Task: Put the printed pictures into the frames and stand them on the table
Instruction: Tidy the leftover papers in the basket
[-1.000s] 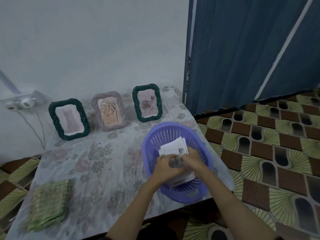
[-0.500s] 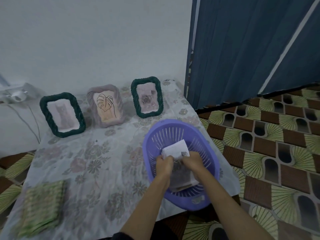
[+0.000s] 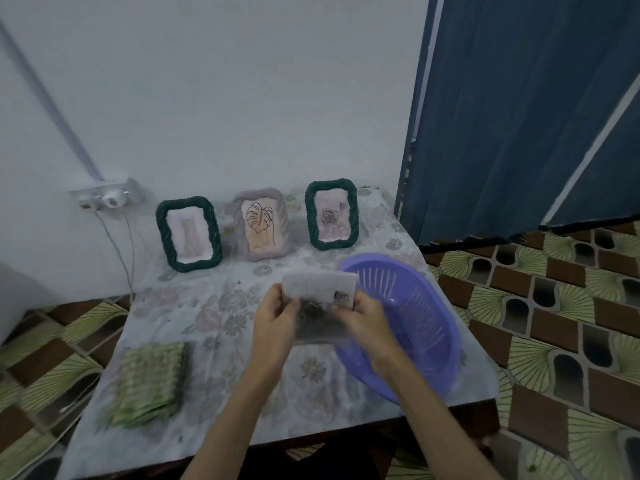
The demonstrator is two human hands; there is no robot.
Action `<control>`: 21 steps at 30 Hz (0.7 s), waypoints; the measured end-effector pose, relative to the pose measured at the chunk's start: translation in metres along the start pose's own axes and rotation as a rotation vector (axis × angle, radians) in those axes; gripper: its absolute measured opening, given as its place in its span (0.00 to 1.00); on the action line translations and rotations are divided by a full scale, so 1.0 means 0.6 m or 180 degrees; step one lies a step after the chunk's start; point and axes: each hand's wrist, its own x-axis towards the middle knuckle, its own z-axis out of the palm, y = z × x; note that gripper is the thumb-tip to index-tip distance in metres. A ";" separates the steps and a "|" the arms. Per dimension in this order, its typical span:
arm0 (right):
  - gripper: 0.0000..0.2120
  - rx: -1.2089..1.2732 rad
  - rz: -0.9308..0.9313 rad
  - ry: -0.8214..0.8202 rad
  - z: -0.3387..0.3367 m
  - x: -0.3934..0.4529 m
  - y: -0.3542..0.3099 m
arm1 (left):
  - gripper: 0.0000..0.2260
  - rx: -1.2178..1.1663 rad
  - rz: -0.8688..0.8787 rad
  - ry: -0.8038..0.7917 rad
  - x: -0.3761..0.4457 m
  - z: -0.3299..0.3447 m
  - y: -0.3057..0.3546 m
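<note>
We have lifted the stack of printed pictures (image 3: 320, 289) out of the purple basket (image 3: 412, 323), where both hands were working a second ago; it is now held above the tablecloth at about nine o'clock from the basket's rim, which leaves the basket looking empty as far as we can see. Our left hand (image 3: 277, 320) grips the stack's left edge and our right hand (image 3: 363, 317) pinches its right edge, fingers curled round the paper on both sides. A darker, blurred sheet sits at the front of the stack, and we cannot tell whether it is a picture or a backing. At twelve o'clock, against the wall, three frames already stand upright and filled: a dark green frame (image 3: 188, 233) on the left, a pale mauve frame (image 3: 261, 225) with a leaf drawing in the middle, and a second green frame (image 3: 331, 214) on the right. At about eight o'clock from our hands lies a green woven stack (image 3: 149, 382), flat on the table (image 3: 214, 306). With the prints out and in hand, we judge the next step is to separate one sheet and find a frame for it.
</note>
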 end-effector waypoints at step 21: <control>0.15 -0.0720 0.0133 -0.0004 0.151 -0.050 0.108 | 0.10 0.0352 -0.0405 0.0290 -0.021 -0.095 -0.139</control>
